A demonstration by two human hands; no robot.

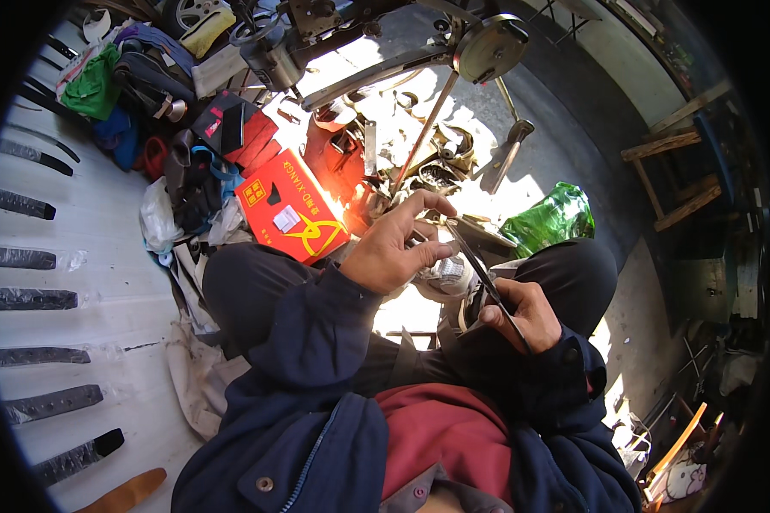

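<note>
One dark strip [483, 275] is pinched by the right grip [529, 312]; whether the left grip [391, 250] pinches, I cannot tell.

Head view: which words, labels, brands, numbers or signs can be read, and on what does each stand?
Red box: large yellow lettering, readable but not copied out here, beside a yellow emblem.
White label on the red box: too small to read.
Dark strip in the right hand: no lettering to make out.
</note>
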